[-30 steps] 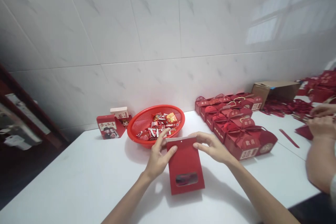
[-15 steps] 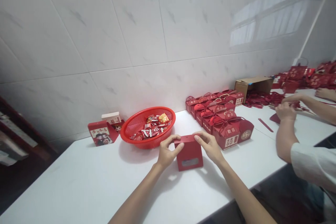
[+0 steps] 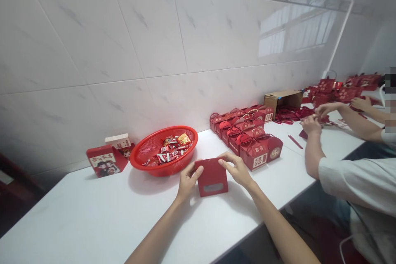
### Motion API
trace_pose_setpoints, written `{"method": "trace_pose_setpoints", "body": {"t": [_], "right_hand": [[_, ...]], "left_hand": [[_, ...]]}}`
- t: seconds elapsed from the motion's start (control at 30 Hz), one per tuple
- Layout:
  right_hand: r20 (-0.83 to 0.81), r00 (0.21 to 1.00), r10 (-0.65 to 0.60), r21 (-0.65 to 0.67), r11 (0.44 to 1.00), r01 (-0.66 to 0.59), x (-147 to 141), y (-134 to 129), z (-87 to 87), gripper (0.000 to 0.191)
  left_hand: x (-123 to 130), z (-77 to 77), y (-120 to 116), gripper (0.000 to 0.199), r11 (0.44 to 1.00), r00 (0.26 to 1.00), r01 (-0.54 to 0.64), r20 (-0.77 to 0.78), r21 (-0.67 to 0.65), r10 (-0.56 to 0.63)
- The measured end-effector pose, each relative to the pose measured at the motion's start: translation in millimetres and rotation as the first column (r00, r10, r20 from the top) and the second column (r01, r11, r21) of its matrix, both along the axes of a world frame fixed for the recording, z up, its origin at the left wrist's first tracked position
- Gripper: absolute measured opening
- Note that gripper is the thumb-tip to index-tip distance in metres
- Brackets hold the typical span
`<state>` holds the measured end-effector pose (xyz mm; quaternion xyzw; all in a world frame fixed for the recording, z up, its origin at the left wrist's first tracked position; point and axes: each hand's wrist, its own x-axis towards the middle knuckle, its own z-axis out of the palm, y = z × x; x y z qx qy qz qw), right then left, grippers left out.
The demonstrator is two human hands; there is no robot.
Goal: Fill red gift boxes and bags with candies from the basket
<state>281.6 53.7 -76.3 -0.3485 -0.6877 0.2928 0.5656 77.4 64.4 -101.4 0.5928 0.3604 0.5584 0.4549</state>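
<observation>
A small red gift box [image 3: 213,176] stands upright on the white table, with a clear window low on the side that faces me. My left hand [image 3: 188,179] grips its upper left edge, thumb on the near face and fingers behind. At the upper right corner, my right hand [image 3: 236,169] pinches the box's top edge between thumb and fingers. The far side of the box is hidden. Just behind it sits a red plastic basket [image 3: 139,164] that holds several wrapped snacks [image 3: 173,148].
Two printed boxes [image 3: 105,163] stand at the left. Rows of red gift boxes with cords [image 3: 253,150] sit right of the basket. Farther right are a cardboard box [image 3: 281,101], red ribbons [image 3: 292,114] and a co-worker's hands [image 3: 312,123]. A tiled wall [image 3: 161,49] closes off the back.
The view has swung to the right, so things appear shifted left. The top of the red gift box now looks flat and narrow where its upper surface showed before. Both hands keep hold of it.
</observation>
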Motion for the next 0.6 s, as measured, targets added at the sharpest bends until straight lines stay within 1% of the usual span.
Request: {"method": "trace_pose_setpoints", "body": {"t": [0.07, 0.13, 0.2, 0.23, 0.27, 0.3, 0.37, 0.43, 0.47, 0.5, 0.57, 0.6], "right_hand": [[0.034, 0.999, -0.006, 0.032, 0.999, 0.005, 4.0, 0.3, 8.7, 0.024], [0.045, 0.998, -0.052, 0.079, 0.996, 0.048, 12.0, 1.4, 25.3, 0.021], [0.0, 0.987, -0.159, 0.157, 0.975, 0.157, 26.7, 4.5, 51.4, 0.017], [-0.063, 0.967, -0.248, 0.208, 0.944, 0.256, 37.2, 7.5, 67.3, 0.015], [-0.123, 0.937, -0.326, 0.259, 0.901, 0.347, 49.7, 11.7, 84.3, 0.015], [-0.18, 0.898, -0.402, 0.302, 0.846, 0.439, 64.3, 17.3, 101.2, 0.016], [-0.294, 0.786, -0.543, 0.365, 0.697, 0.618, 98.2, 32.6, 131.1, 0.019], [-0.361, 0.655, -0.663, 0.382, 0.536, 0.753, 135.1, 52.2, 149.9, 0.021], [-0.363, 0.593, -0.718, 0.37, 0.473, 0.799, 153.2, 62.4, 153.8, 0.02], [-0.344, 0.536, -0.771, 0.348, 0.425, 0.836, 170.3, 72.2, 154.1, 0.02], [-0.242, 0.433, -0.868, 0.295, 0.359, 0.885, 198.9, 88.6, 145.1, 0.02], [-0.154, 0.397, -0.905, 0.284, 0.345, 0.895, 209.8, 94.7, 136.9, 0.023]], "left_hand": [[-2.3, -11.8, -3.4, 0.047, 1.0, 1.0, 0.0, 0.03, -0.017, 0.0], [-6.7, -23.1, -4.0, 0.051, 0.997, 0.997, -0.039, 0.064, -0.06, 0.043], [-11.5, -31.2, -1.7, 0.047, 0.989, 0.993, -0.096, 0.057, -0.113, 0.103], [-13.3, -33.7, 0.0, 0.042, 0.983, 0.991, -0.12, 0.037, -0.136, 0.126], [-14.4, -35.3, 1.8, 0.037, 0.979, 0.991, -0.133, 0.009, -0.155, 0.136], [-14.8, -36.3, 3.4, 0.033, 0.976, 0.99, -0.138, -0.017, -0.168, 0.137], [-13.8, -36.7, 5.5, 0.026, 0.974, 0.989, -0.143, -0.069, -0.176, 0.133], [-11.7, -36.5, 5.9, 0.022, 0.975, 0.986, -0.139, -0.115, -0.172, 0.12], [-10.7, -36.4, 5.6, 0.02, 0.975, 0.984, -0.14, -0.13, -0.172, 0.118], [-9.9, -36.2, 5.2, 0.019, 0.975, 0.983, -0.14, -0.141, -0.174, 0.116], [-9.0, -35.7, 4.0, 0.017, 0.975, 0.982, -0.138, -0.151, -0.172, 0.113], [-8.8, -35.3, 3.4, 0.017, 0.976, 0.981, -0.138, -0.155, -0.167, 0.112]]}}
